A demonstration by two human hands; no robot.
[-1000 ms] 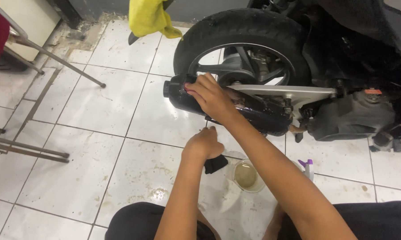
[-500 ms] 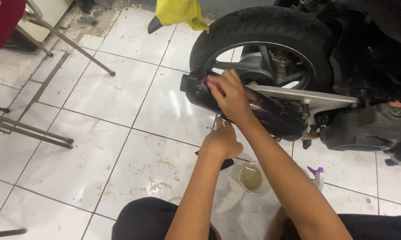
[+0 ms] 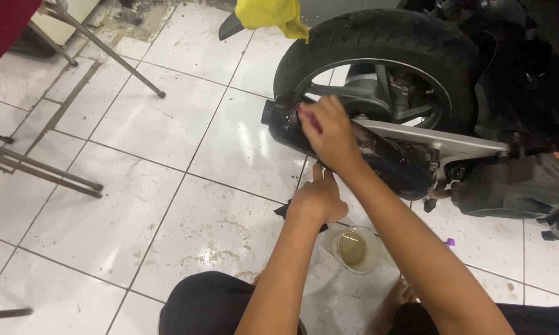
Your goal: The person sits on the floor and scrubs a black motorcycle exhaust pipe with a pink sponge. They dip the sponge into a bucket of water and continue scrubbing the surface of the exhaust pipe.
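Note:
My right hand point(image 3: 332, 133) presses on top of the black exhaust muffler point(image 3: 391, 164) of a motorcycle, near its rear end, with a small reddish piece point(image 3: 309, 118) pinched in its fingers. My left hand point(image 3: 319, 198) sits just below the muffler, close to the floor, its fingers pointing up toward the pipe. It is closed over a dark object point(image 3: 283, 211) whose black end sticks out at the left. The rear tyre point(image 3: 378, 37) and spoked wheel stand behind the muffler.
A small round cup of yellowish liquid point(image 3: 355, 249) stands on the white tiled floor point(image 3: 168, 186) by my left wrist. A purple-capped item point(image 3: 450, 242) lies right of it. A yellow cloth point(image 3: 270, 13) hangs above the tyre. Metal furniture legs point(image 3: 44, 174) cross the left side.
The view has shifted, so the wheel and muffler now sit further right and lower in the picture. My right hand stays on the muffler's rear end and my left hand stays beneath it.

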